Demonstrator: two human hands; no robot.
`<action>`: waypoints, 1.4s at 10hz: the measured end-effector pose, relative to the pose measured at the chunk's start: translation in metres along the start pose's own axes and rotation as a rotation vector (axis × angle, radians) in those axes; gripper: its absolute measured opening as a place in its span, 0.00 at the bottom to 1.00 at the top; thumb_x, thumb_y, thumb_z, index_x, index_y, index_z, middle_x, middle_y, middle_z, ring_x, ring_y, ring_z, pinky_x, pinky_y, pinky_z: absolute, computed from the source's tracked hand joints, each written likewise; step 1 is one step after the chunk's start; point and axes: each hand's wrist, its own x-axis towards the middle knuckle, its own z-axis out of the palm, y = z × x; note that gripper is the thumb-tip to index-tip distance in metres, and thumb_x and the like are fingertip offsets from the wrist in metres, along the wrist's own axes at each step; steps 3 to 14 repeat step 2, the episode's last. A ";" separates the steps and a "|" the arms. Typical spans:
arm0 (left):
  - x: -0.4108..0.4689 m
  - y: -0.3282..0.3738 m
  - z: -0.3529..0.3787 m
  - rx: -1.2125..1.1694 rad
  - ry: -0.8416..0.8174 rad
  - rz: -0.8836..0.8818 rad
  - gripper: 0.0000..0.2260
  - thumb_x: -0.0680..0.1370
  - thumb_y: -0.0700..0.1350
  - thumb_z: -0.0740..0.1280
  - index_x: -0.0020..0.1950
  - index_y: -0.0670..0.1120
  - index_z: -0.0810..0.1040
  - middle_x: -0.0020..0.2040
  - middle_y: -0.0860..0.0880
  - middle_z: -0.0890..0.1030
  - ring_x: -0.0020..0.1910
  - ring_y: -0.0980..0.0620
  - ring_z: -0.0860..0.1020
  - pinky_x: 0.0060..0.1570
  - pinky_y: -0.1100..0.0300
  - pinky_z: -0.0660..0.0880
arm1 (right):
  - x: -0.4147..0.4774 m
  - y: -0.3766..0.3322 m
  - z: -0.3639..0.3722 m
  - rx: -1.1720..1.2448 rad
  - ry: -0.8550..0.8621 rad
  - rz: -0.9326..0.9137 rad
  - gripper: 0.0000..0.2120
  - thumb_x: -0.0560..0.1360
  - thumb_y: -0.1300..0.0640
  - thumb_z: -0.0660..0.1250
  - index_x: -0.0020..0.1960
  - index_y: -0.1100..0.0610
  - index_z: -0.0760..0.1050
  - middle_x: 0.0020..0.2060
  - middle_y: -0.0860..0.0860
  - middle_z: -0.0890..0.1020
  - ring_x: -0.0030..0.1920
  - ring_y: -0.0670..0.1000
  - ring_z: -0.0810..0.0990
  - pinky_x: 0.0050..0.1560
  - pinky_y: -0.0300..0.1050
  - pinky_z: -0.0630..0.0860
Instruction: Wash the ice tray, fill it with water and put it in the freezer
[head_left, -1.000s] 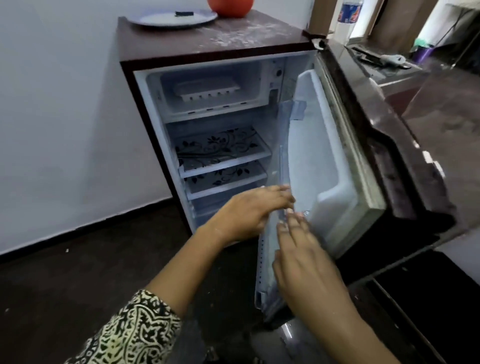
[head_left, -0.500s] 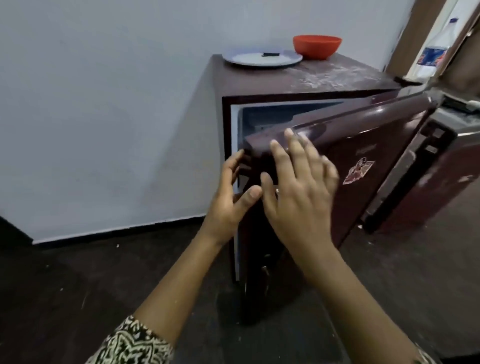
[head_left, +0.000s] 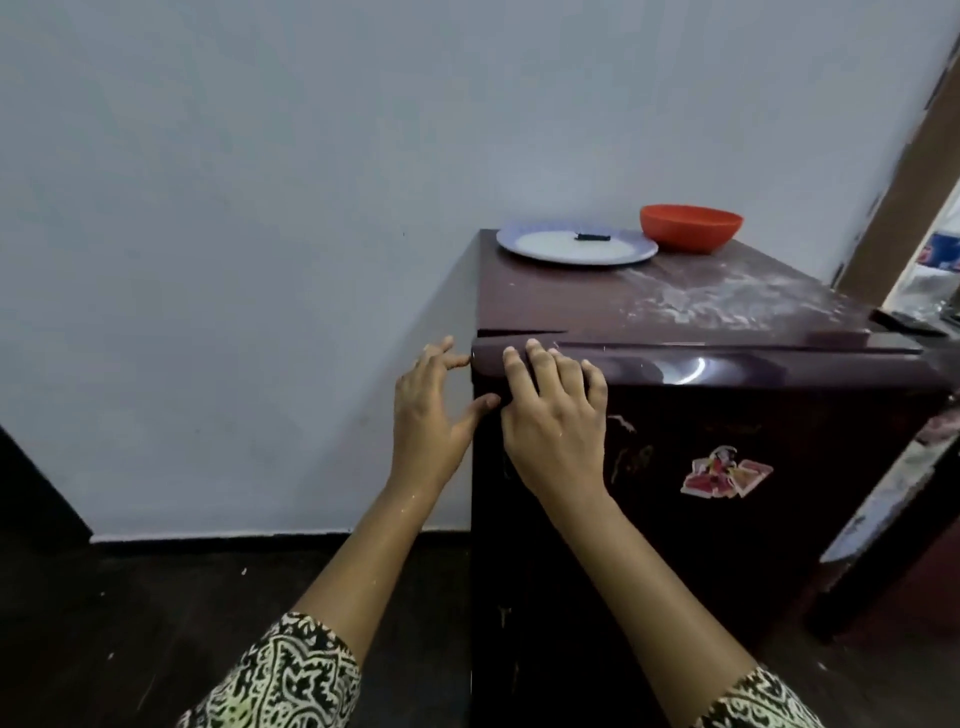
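The small maroon fridge (head_left: 727, 545) stands against the white wall with its door closed, so the ice tray inside is hidden. My right hand (head_left: 553, 421) lies flat on the door's upper left corner, fingers straight and reaching the top edge. My left hand (head_left: 431, 410) is at the door's left edge with fingers spread, thumb touching the edge. Neither hand holds anything.
On the fridge top sit a white plate (head_left: 576, 247) with a small dark object on it and an orange bowl (head_left: 691, 227). A torn sticker (head_left: 724, 473) is on the door. Dark floor (head_left: 156, 623) lies to the left, a doorway and another dark unit at the right edge.
The fridge door has swung from wide open to closed under both my hands. The ice tray seen in the freezer compartment earlier is now out of sight.
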 end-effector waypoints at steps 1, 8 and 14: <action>0.007 0.005 -0.007 0.076 -0.028 0.013 0.26 0.70 0.65 0.67 0.60 0.49 0.74 0.70 0.53 0.72 0.68 0.57 0.66 0.66 0.52 0.65 | 0.030 0.011 -0.009 0.094 0.041 -0.058 0.10 0.70 0.54 0.59 0.41 0.55 0.79 0.38 0.51 0.79 0.41 0.55 0.77 0.50 0.51 0.65; 0.042 0.017 -0.032 0.219 -0.322 -0.082 0.24 0.67 0.58 0.76 0.58 0.54 0.73 0.66 0.57 0.75 0.64 0.54 0.72 0.62 0.52 0.71 | 0.084 0.021 -0.012 0.218 -0.176 -0.105 0.11 0.73 0.53 0.59 0.37 0.56 0.75 0.34 0.51 0.76 0.39 0.56 0.75 0.43 0.49 0.61; 0.042 0.017 -0.032 0.219 -0.322 -0.082 0.24 0.67 0.58 0.76 0.58 0.54 0.73 0.66 0.57 0.75 0.64 0.54 0.72 0.62 0.52 0.71 | 0.084 0.021 -0.012 0.218 -0.176 -0.105 0.11 0.73 0.53 0.59 0.37 0.56 0.75 0.34 0.51 0.76 0.39 0.56 0.75 0.43 0.49 0.61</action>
